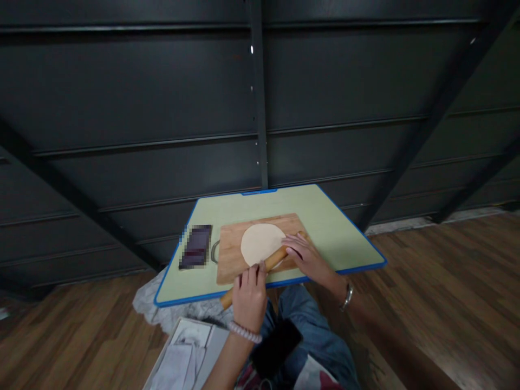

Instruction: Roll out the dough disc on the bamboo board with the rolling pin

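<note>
A wooden rolling pin [276, 258] lies slantwise across the near side of a flat round sheet of dough [260, 242]. The dough rests on a wooden cutting board [229, 250] with a metal handle at its left end. My left hand [249, 295], wearing a beaded bracelet, is closed around the pin near its lower left end, which sticks out past the table edge. Toward the other end, my right hand [303, 254] lies over the pin, with its fingers reaching forward to the dough's right edge. A metal bracelet circles my right wrist.
A small pale green table [345, 244] with a blue rim carries the board. Left of it lies a dark, pixelated flat item [196, 246]. On my lap is a black phone [276, 346]. A box of papers [182, 352] stands below left. A dark panelled wall [162, 97] rises behind.
</note>
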The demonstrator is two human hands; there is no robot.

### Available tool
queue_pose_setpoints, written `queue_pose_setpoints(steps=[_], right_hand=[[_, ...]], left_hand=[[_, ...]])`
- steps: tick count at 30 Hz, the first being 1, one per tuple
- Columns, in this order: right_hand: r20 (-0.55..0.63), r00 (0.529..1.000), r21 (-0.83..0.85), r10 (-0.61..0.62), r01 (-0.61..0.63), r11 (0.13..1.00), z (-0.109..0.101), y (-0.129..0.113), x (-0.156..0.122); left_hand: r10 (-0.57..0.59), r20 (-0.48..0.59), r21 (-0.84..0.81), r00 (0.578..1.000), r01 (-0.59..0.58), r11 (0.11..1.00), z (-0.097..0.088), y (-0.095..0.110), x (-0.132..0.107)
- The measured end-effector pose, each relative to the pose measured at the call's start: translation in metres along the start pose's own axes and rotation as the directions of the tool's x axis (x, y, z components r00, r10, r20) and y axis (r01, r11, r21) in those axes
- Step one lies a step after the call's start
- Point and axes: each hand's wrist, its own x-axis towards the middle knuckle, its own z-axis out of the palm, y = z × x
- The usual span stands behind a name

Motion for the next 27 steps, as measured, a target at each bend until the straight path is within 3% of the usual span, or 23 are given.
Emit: queue_pose_setpoints(steps=[6, 15, 23, 27], right_hand=[[0.19, 0.975, -0.128, -0.116, 0.142, 0.982, 0.012, -0.006, 0.039], [0.262, 0.954, -0.213, -0.147, 0.205, 0.955, 0.035, -0.017, 0.088], [0.284, 0.955, -0.213, -0.087, 0.152, 0.965, 0.066, -0.02, 0.118], [0.367, 0.93, -0.182, -0.032, 0.105, 0.978, 0.086, -0.022, 0.144]], left_hand=[[-0.117, 0.058, 0.012, 0.991, 0.117, 0.993, 0.001, 0.001, 0.003], [-0.186, 0.165, 0.005, 0.969, 0.188, 0.982, 0.001, -0.02, 0.017], [-0.228, 0.192, -0.007, 0.955, 0.234, 0.972, 0.008, -0.043, 0.024], [-0.265, 0.18, 0.013, 0.947, 0.267, 0.964, 0.019, -0.06, 0.028]])
